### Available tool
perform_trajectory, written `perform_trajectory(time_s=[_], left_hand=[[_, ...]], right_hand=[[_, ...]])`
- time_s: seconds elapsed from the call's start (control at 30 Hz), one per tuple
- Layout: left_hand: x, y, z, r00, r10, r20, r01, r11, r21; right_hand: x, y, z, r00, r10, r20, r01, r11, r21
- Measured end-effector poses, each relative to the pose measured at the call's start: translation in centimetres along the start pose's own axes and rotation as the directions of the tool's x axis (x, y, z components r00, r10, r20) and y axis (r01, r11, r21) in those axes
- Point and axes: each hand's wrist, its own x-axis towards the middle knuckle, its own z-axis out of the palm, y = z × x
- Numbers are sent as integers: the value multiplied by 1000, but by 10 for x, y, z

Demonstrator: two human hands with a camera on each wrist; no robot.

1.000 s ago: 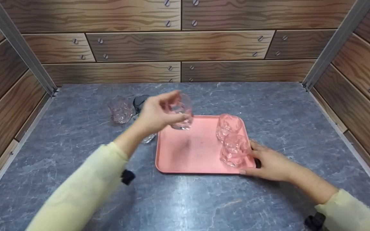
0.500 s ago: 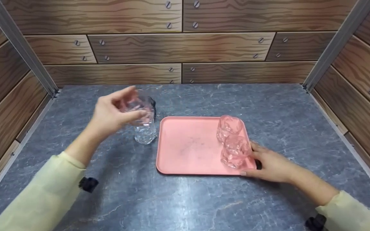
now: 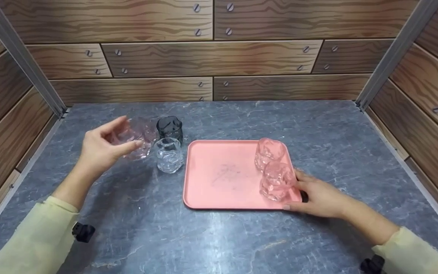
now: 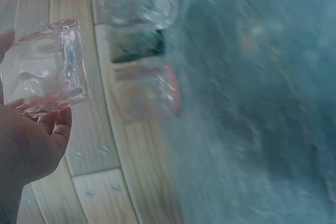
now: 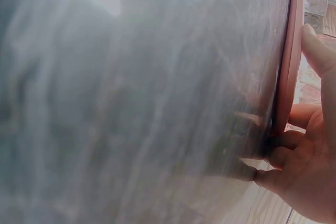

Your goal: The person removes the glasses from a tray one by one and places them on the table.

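My left hand holds a clear, pink-tinted drinking glass above the left side of the table. Behind it, partly covered in the head view, stands another pinkish glass. Just right of these are a dark smoky glass and a clear glass. A pink tray lies at the centre, with two faceted glasses along its right side. At the tray's near right corner, my right hand grips the rim, thumb on the front edge and fingers at the right side.
The grey marbled tabletop is enclosed by wood-patterned walls at the back and both sides. Metal posts stand in the far corners.
My left hand has carried the glass from above the tray's left part leftward, past the dark and clear glasses. The right hand and the tray have stayed in place.
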Motion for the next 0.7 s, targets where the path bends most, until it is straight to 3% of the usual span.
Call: perform_trajectory(time_s=[0.33,0.7], left_hand=[[-3,-34,-4,998,-63,-8,64,997,44],[-5,-59,6,996,-84,5,84,994,64]], right_hand=[[0,1,1,1000,1,-2,-1,1000,-11],[1,2,1,1000,-25,-8,25,1000,-10]])
